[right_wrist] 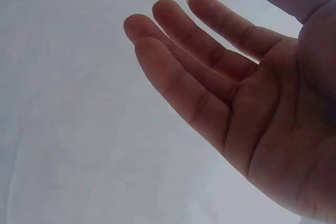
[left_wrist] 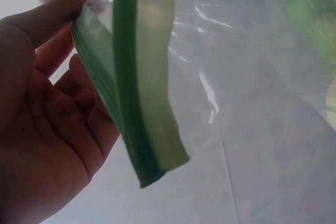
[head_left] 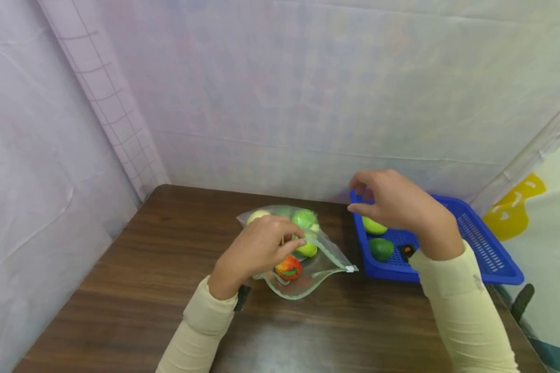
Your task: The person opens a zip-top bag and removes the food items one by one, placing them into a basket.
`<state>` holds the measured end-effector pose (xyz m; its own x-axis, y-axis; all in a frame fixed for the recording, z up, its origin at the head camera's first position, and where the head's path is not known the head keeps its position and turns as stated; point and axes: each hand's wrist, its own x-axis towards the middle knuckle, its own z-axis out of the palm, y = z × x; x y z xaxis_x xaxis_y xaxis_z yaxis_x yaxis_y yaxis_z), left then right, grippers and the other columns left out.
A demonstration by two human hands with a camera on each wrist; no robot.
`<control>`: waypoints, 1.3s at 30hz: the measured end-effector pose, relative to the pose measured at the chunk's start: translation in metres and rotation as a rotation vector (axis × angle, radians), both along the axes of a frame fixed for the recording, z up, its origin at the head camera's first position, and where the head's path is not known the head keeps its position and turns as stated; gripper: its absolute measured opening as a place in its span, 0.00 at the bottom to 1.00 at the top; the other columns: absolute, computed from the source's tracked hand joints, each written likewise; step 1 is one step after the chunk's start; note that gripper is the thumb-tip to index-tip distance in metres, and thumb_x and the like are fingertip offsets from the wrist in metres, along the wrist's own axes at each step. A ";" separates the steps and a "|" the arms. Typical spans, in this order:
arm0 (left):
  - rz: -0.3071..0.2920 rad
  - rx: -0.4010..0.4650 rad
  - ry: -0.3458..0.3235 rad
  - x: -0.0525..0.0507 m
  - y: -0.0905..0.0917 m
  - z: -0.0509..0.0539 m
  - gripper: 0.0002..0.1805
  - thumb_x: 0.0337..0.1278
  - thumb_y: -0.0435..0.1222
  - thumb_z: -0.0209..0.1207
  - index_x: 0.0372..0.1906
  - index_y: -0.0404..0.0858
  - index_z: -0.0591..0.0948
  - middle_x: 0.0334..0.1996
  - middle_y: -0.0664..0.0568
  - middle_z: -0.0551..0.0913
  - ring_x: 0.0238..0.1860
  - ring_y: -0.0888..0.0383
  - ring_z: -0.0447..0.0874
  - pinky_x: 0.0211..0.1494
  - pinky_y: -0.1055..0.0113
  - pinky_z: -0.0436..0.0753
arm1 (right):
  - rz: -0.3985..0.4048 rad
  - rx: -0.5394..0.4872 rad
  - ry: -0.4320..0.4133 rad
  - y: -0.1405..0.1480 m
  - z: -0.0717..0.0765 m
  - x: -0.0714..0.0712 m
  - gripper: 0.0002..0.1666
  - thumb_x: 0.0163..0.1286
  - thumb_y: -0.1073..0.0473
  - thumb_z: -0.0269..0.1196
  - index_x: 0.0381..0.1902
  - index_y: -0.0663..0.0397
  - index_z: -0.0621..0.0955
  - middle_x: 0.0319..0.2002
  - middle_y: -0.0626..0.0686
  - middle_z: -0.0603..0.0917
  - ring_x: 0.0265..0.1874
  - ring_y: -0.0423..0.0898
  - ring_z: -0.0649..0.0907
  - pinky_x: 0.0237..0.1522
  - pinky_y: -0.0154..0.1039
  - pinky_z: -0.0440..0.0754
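My left hand (head_left: pixel 261 246) pinches the rim of a clear zip bag (head_left: pixel 324 272) between thumb and fingers; in the left wrist view the bag's green zip strip (left_wrist: pixel 128 77) runs past the fingertips. Inside the bag lie a red-orange fruit (head_left: pixel 288 267), a green cabbage-like piece (head_left: pixel 303 218), a yellow-green piece (head_left: pixel 308 249) and a pale piece (head_left: pixel 257 215). The bag's mouth gapes toward me. Above the left side of a blue basket (head_left: pixel 373 270) hovers my right hand (head_left: pixel 396 202), fingers relaxed and holding nothing, as the right wrist view (right_wrist: pixel 210 77) also shows.
In the basket sit a dark green piece (head_left: pixel 381 249), a yellow-green piece (head_left: pixel 374 226) and a small black item (head_left: pixel 406 252) with an orange mark. The brown table (head_left: pixel 135 290) ends at a white cloth wall (head_left: pixel 280 103). A yellow shape (head_left: pixel 511 217) shows at the right.
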<state>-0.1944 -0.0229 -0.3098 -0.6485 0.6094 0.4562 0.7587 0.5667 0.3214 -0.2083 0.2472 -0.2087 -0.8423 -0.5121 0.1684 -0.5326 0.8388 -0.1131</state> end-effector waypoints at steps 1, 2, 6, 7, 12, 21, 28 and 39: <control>-0.001 0.003 0.007 0.000 0.000 0.000 0.07 0.65 0.42 0.65 0.41 0.45 0.90 0.28 0.61 0.84 0.26 0.68 0.74 0.32 0.73 0.74 | 0.029 -0.035 0.042 -0.007 0.001 0.012 0.15 0.67 0.56 0.70 0.48 0.56 0.82 0.40 0.52 0.86 0.39 0.49 0.85 0.44 0.49 0.84; -0.002 0.005 0.014 0.000 0.000 0.000 0.07 0.65 0.42 0.65 0.41 0.45 0.90 0.28 0.61 0.83 0.26 0.68 0.74 0.32 0.73 0.74 | 0.059 -0.066 0.081 -0.015 0.000 0.023 0.14 0.66 0.56 0.70 0.47 0.55 0.83 0.39 0.51 0.87 0.39 0.47 0.86 0.43 0.47 0.84; -0.004 0.019 0.039 -0.001 -0.001 0.002 0.06 0.65 0.41 0.65 0.40 0.44 0.90 0.28 0.61 0.84 0.26 0.68 0.74 0.32 0.73 0.75 | 0.176 -0.114 0.182 -0.045 -0.014 0.059 0.10 0.67 0.58 0.69 0.46 0.52 0.84 0.36 0.45 0.86 0.34 0.39 0.83 0.38 0.40 0.83; -0.004 0.022 0.045 -0.001 -0.001 0.002 0.06 0.65 0.41 0.65 0.40 0.44 0.90 0.28 0.61 0.84 0.26 0.68 0.74 0.32 0.73 0.75 | 0.199 -0.115 0.187 -0.052 -0.019 0.066 0.10 0.67 0.59 0.69 0.46 0.52 0.85 0.36 0.44 0.86 0.34 0.38 0.84 0.38 0.38 0.83; 0.008 0.044 0.063 -0.001 -0.001 0.003 0.04 0.65 0.39 0.66 0.36 0.45 0.88 0.25 0.62 0.81 0.25 0.67 0.73 0.32 0.71 0.75 | 0.285 -0.063 0.114 -0.072 -0.046 0.084 0.08 0.66 0.61 0.68 0.44 0.48 0.85 0.37 0.41 0.85 0.32 0.35 0.82 0.36 0.35 0.82; 0.017 0.053 0.065 0.001 0.000 0.002 0.04 0.66 0.39 0.65 0.36 0.46 0.88 0.26 0.62 0.82 0.26 0.67 0.75 0.34 0.69 0.76 | 0.210 0.037 0.058 -0.101 -0.109 0.063 0.07 0.66 0.52 0.69 0.36 0.46 0.82 0.30 0.41 0.81 0.28 0.38 0.80 0.30 0.37 0.81; 0.008 0.035 0.047 0.000 0.002 0.000 0.05 0.67 0.40 0.64 0.38 0.46 0.88 0.30 0.61 0.83 0.30 0.66 0.78 0.37 0.68 0.78 | 0.024 0.031 0.039 -0.113 -0.143 0.043 0.30 0.61 0.50 0.73 0.56 0.59 0.79 0.43 0.52 0.85 0.39 0.48 0.85 0.33 0.44 0.85; -0.012 0.025 0.051 -0.001 0.004 -0.002 0.04 0.65 0.39 0.65 0.38 0.46 0.89 0.32 0.61 0.86 0.33 0.65 0.79 0.39 0.68 0.79 | -0.128 0.079 -0.117 -0.120 -0.168 0.019 0.27 0.56 0.52 0.74 0.52 0.58 0.81 0.51 0.54 0.86 0.47 0.54 0.84 0.43 0.53 0.84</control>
